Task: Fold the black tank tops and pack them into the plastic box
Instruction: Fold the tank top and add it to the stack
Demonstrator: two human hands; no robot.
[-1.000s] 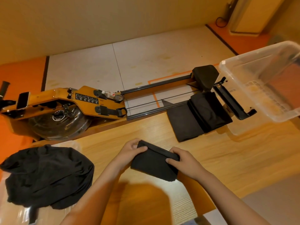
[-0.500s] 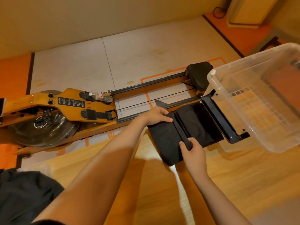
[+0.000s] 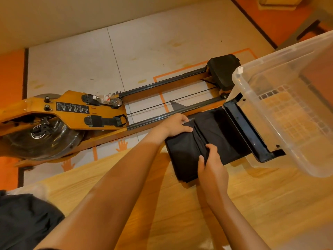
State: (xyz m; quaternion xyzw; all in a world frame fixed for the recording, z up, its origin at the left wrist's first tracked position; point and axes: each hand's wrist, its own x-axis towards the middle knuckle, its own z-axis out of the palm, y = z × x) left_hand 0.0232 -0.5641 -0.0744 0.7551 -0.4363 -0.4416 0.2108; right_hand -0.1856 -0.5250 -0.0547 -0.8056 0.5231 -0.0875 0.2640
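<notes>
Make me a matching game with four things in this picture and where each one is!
Things:
1. plastic box
2. folded tank tops
3. bottle
4. heap of clothes

Places:
A. lying on the rowing machine
B. crumpled at the picture's lower left
C. see-through, at the right end of the table
D. held by the left hand and right hand

Pairs: 1-C, 2-D, 3-A, 4-B

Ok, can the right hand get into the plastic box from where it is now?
Probably yes. The plastic box sits open-topped just right of the right hand, which grips the folded tank tops. Only a low black bar lies between, and it looks easy to lift over.
</notes>
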